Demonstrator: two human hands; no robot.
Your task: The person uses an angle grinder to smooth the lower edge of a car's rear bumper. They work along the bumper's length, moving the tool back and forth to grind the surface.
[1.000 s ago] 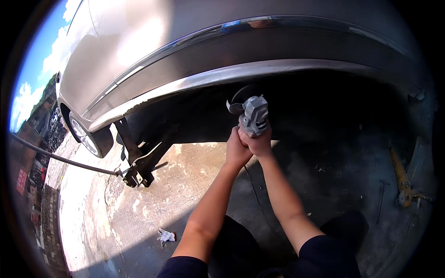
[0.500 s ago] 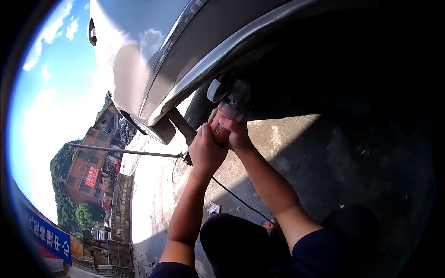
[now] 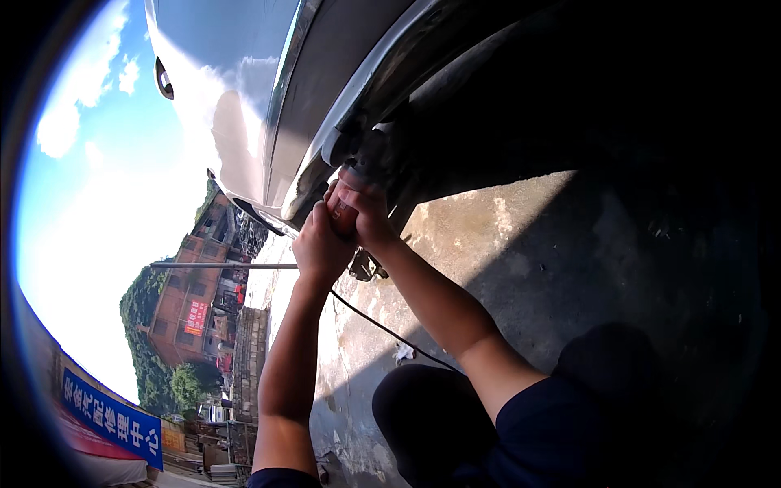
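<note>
Both my hands are wrapped round the red body of an angle grinder [image 3: 343,213]. My left hand [image 3: 320,250] closes on its rear end, and my right hand [image 3: 371,216] grips farther forward along the body. The dark grinder head and disc point up at the lower edge of a light-coloured car [image 3: 321,106]. The disc sits close against the sill; shadow hides whether it touches. A black power cord [image 3: 394,333] trails from the grinder toward my knee.
A jack [image 3: 368,267] stands under the car beside my hands, its long handle [image 3: 220,265] sticking out left. Concrete floor [image 3: 488,220] lies half in shade, with a crumpled white scrap [image 3: 404,352]. Beyond are a stone wall [image 3: 250,350], a brick building and a blue banner [image 3: 110,419].
My hands and the grinder have shifted left and slightly up in the picture, along the car's lower edge. The whole view has moved too. Both hands keep their grip.
</note>
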